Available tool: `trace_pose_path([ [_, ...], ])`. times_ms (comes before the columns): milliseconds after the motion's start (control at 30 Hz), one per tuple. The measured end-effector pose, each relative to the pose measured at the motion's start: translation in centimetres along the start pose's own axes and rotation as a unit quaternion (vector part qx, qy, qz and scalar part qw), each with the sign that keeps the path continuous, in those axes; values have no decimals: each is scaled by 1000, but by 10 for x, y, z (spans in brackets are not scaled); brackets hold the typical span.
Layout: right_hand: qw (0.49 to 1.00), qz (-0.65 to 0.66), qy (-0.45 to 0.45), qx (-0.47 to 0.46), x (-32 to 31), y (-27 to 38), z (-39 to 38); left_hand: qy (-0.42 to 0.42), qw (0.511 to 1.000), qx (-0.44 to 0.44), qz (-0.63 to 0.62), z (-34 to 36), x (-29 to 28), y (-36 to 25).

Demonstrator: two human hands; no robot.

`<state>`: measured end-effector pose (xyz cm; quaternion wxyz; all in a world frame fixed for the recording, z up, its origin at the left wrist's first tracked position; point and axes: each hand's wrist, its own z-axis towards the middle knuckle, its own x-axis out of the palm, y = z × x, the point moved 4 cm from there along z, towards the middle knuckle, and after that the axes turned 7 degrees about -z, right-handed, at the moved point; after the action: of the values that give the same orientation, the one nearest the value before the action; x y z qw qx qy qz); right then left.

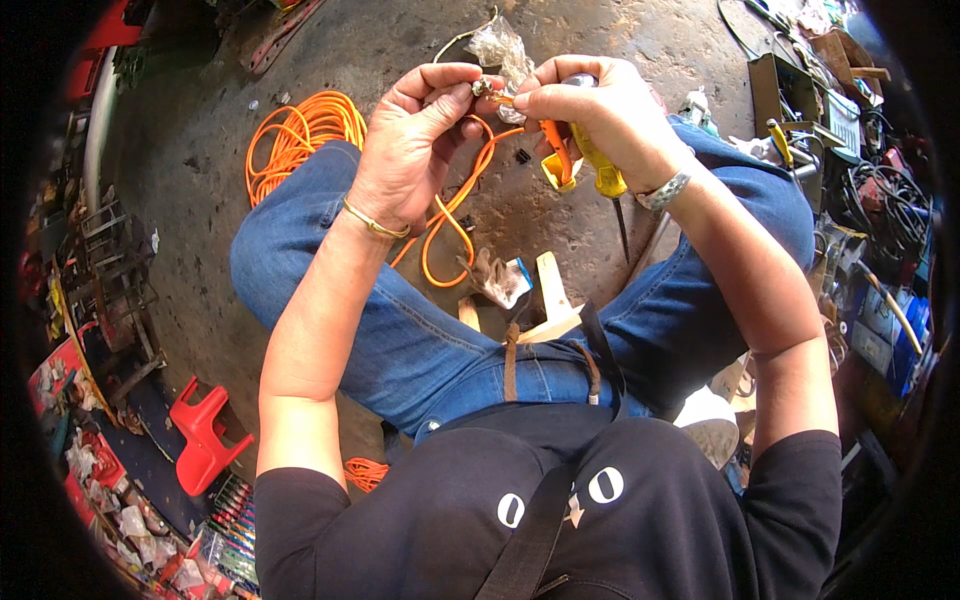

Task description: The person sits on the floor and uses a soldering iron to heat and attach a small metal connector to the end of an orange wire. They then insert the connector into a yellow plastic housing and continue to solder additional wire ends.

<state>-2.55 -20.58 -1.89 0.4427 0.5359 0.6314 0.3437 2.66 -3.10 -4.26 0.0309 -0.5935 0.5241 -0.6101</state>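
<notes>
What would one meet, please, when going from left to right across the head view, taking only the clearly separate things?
Red plastic stool → coiled orange cable → left hand → right hand → tangle of black cables.

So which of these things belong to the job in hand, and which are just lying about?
Seemingly in use:
small metal part in the left hand
yellow screwdriver in the right hand
orange cable

Seemingly lying about:
red stool
black cables
</notes>
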Motion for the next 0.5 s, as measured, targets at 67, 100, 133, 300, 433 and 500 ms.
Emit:
trace_pose_path([
  [67, 1000, 9, 7, -2, 1, 0, 0, -11, 1000, 6, 9, 0, 0, 0],
  [100, 1000, 9, 5, 0, 1, 0, 0, -13, 1000, 8, 9, 0, 0, 0],
  [133, 1000, 5, 3, -12, 0, 1, 0, -15, 1000, 10, 10, -1, 0, -1],
  [300, 1000, 17, 10, -3, 0, -1, 0, -3, 999, 15, 32, 0, -1, -2],
  [433, 1000, 22, -18, -4, 0, -4, 3, 8, 999, 20, 32, 1, -1, -3],
  [500, 999, 23, -34, 5, 0, -7, 5, -1, 999, 22, 36, 1, -1, -2],
])
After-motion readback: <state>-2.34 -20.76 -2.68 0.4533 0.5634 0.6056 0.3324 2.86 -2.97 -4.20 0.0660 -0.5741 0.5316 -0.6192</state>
